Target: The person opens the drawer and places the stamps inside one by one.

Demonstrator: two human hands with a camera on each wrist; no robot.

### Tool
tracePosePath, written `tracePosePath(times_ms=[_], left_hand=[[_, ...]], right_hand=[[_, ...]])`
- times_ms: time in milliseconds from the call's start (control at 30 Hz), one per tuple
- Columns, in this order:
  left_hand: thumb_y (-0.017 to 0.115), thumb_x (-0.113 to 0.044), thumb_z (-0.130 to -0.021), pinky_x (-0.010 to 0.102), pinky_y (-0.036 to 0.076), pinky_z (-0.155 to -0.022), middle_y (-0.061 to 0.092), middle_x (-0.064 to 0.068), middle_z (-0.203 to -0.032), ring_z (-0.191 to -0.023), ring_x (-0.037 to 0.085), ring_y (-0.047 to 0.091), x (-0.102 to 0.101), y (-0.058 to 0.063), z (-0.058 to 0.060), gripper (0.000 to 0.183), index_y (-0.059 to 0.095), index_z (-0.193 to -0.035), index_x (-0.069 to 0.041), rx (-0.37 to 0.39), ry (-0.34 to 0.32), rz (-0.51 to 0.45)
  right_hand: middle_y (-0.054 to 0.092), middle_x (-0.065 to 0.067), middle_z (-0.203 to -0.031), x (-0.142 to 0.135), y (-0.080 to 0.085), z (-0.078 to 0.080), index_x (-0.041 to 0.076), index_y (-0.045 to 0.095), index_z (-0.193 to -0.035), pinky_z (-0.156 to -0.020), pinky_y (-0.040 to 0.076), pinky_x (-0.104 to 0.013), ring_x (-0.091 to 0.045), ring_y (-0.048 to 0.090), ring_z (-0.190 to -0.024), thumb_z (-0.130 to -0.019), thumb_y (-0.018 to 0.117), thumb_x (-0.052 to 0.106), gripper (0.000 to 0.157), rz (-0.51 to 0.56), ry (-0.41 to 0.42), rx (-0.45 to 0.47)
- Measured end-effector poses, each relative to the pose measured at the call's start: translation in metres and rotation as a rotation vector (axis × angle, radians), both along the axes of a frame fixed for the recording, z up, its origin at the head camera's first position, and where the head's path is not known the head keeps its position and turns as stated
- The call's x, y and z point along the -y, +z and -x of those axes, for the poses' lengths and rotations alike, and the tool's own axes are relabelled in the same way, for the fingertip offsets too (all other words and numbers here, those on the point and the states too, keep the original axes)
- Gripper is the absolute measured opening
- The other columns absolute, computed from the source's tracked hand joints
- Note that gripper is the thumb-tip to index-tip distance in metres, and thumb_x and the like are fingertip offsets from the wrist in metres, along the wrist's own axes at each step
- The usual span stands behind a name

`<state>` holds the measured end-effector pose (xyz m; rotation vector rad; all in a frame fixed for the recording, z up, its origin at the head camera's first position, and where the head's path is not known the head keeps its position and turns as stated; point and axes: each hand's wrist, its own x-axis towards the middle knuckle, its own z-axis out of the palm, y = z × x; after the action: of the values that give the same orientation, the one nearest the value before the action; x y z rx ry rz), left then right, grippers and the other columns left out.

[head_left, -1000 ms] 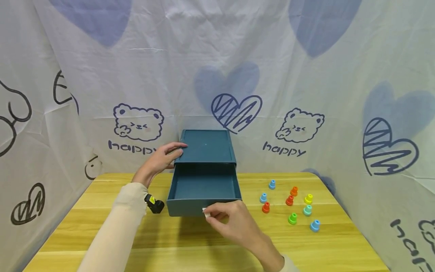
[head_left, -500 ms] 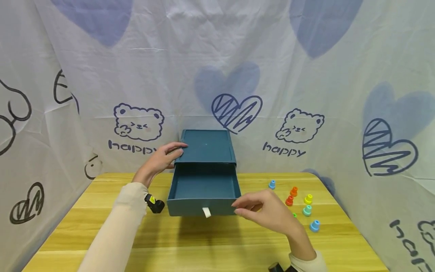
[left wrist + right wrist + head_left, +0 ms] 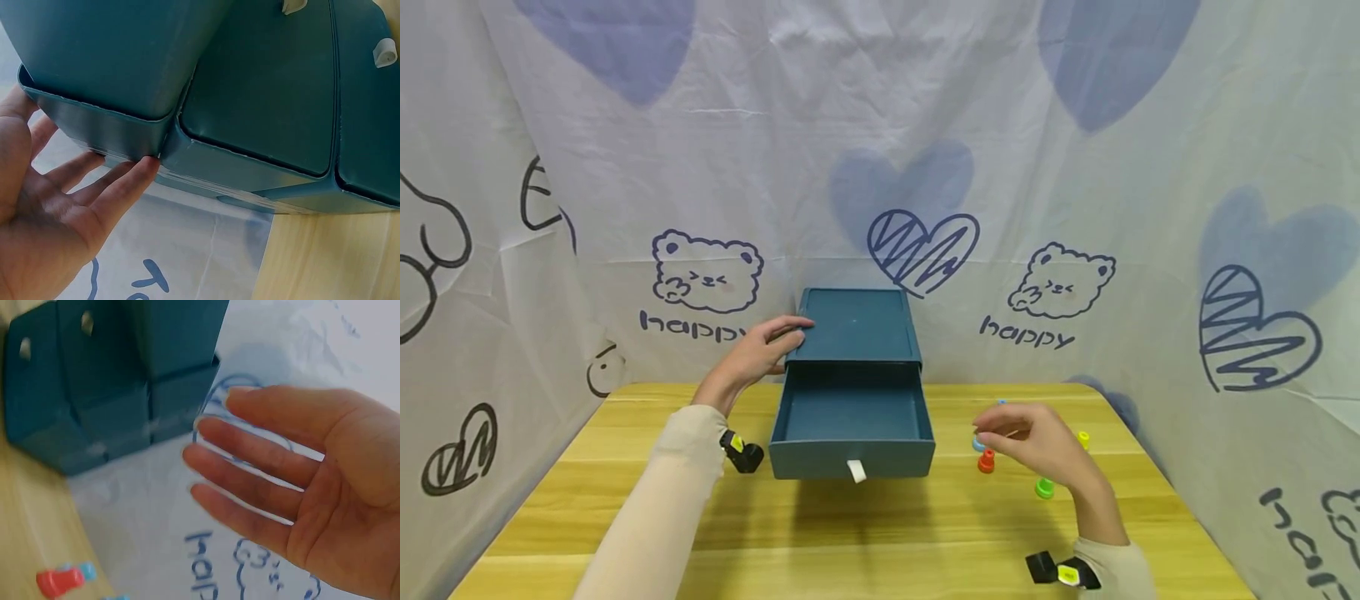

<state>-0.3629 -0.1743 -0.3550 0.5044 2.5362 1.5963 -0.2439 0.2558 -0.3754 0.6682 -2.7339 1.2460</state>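
A teal drawer cabinet [image 3: 853, 327] stands at the back of the table, its top drawer [image 3: 887, 460] pulled out with nothing inside. A white pull tab [image 3: 857, 471] hangs from the drawer front. Against the cabinet's upper left side rests my left hand [image 3: 751, 354], fingers extended along the wall in the left wrist view. My right hand [image 3: 1041, 442] hovers over the right of the table, holding nothing, fingers loosely bent. Around it in the head view show a red cone-shaped peg [image 3: 987, 461], a blue peg [image 3: 978, 444], a green peg [image 3: 1045, 488] and a yellow one; others are hidden.
Two more drawers, one the middle drawer [image 3: 262, 87], sit shut below the top one. A patterned white cloth [image 3: 880, 167] hangs behind and beside the wooden table [image 3: 820, 550]. Both wrists carry small black cameras.
My right hand has let go of the drawer's pull tab and moved right, over the pegs. The left hand and the pulled-out drawer have stayed in place.
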Motion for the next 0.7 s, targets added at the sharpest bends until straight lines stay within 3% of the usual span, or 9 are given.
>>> tracePosePath(times_ms=[200, 333, 700], left_hand=[[0.047, -0.036, -0.111, 0.067, 0.041, -0.116, 0.03, 0.014, -0.169, -0.152, 0.042, 0.035, 0.0, 0.0, -0.001, 0.045, 0.049, -0.153, -0.019, 0.002, 0.001, -0.009], [0.047, -0.036, -0.111, 0.067, 0.041, -0.116, 0.03, 0.014, -0.169, -0.152, 0.042, 0.035, 0.0, -0.001, -0.001, 0.045, 0.049, -0.153, -0.019, 0.004, 0.004, -0.012], [0.047, -0.037, -0.111, 0.066, 0.041, -0.116, 0.029, 0.012, -0.169, -0.152, 0.042, 0.034, 0.0, -0.001, 0.0, 0.045, 0.05, -0.152, -0.02, 0.005, 0.007, -0.018]], right_hand=[[0.078, -0.007, -0.107, -0.011, -0.013, 0.012, 0.011, 0.078, -0.108, -0.08, 0.062, -0.026, -0.019, 0.073, -0.095, -0.093, 0.075, 0.01, 0.015, -0.102, -0.034, 0.003], [0.077, -0.01, -0.11, -0.016, -0.022, 0.019, 0.008, 0.078, -0.11, -0.082, 0.064, -0.03, -0.022, 0.073, -0.098, -0.093, 0.076, 0.011, 0.017, -0.102, -0.022, 0.025], [0.075, -0.02, -0.12, -0.027, -0.055, 0.036, 0.004, 0.075, -0.117, -0.088, 0.063, -0.042, -0.032, 0.072, -0.107, -0.093, 0.075, 0.011, 0.025, -0.102, -0.089, 0.101]])
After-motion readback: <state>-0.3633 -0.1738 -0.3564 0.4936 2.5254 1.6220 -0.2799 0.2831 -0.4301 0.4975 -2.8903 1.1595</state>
